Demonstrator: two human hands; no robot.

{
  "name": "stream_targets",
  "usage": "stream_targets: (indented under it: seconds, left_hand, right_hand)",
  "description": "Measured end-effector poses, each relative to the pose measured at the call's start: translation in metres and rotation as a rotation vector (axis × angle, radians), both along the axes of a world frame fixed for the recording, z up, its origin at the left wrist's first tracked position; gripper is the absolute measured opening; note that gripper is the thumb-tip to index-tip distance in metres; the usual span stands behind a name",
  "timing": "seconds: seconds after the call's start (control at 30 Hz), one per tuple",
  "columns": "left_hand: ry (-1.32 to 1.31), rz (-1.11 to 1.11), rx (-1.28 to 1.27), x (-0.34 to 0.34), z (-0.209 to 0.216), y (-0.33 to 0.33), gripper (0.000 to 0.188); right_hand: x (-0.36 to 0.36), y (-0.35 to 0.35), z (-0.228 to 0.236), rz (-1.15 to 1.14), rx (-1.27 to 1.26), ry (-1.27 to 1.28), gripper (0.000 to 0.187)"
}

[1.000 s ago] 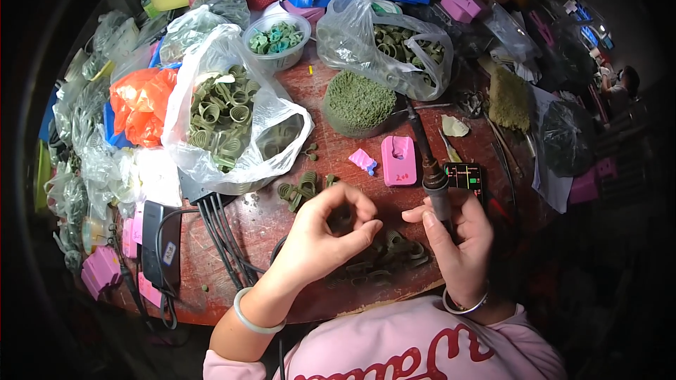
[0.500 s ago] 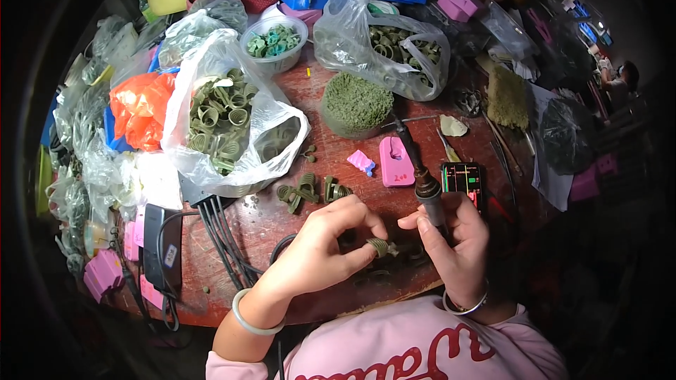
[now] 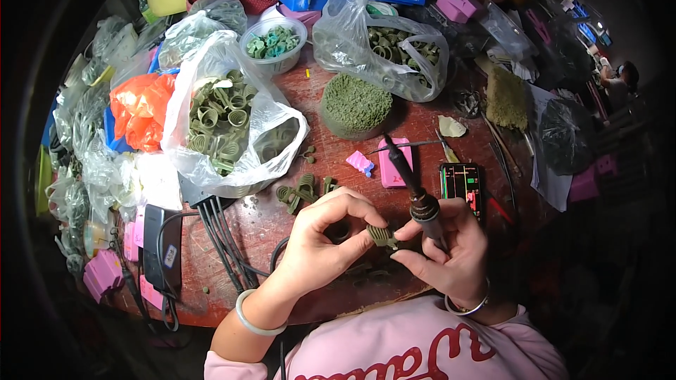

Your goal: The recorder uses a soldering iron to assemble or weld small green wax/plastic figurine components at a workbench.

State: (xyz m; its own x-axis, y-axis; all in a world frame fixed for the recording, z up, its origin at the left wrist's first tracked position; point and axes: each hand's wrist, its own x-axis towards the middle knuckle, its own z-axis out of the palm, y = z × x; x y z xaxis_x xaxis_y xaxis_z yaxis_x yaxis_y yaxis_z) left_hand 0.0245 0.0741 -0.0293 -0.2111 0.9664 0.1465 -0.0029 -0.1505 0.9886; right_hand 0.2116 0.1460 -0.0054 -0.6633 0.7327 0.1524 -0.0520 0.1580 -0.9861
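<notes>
Close in front of me, my left hand pinches a small green ribbed ring-like piece between thumb and fingertips. My right hand is wrapped round the grey handle of a soldering iron, whose dark shaft points up and away. The right thumb and a fingertip are at the right side of the green piece; whether they grip it I cannot tell. Several similar green ribbed pieces lie on the table just beyond my left hand.
Beyond my hands are a pink block, a phone and a round tub of green granules. Open plastic bags hold more green pieces. Black cables and a black power box lie left on the red table.
My hands have come together at the green piece, which is raised slightly. The soldering iron has shifted a little left and nearer, its shaft still pointing away.
</notes>
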Motion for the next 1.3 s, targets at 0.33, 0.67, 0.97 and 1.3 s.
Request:
stream_targets:
  seconds: [0.33, 0.67, 0.97, 1.3]
  left_hand:
    - [-0.166, -0.065, -0.126, -0.002, 0.002, -0.002, 0.019]
    - [-0.210, -0.208, -0.191, -0.001, 0.007, -0.001, 0.031]
    - [-0.255, -0.183, -0.273, -0.002, 0.005, -0.002, 0.027]
    - [-0.332, -0.234, -0.277, -0.003, 0.006, -0.002, 0.032]
  right_hand:
    - [-0.003, -0.006, -0.001, -0.069, 0.102, -0.069, 0.048]
    - [0.000, 0.003, -0.006, -0.112, -0.122, 0.044, 0.050]
    - [0.002, 0.005, -0.013, -0.122, -0.127, 0.016, 0.051]
    - [-0.003, 0.003, -0.014, -0.122, -0.174, 0.019, 0.042]
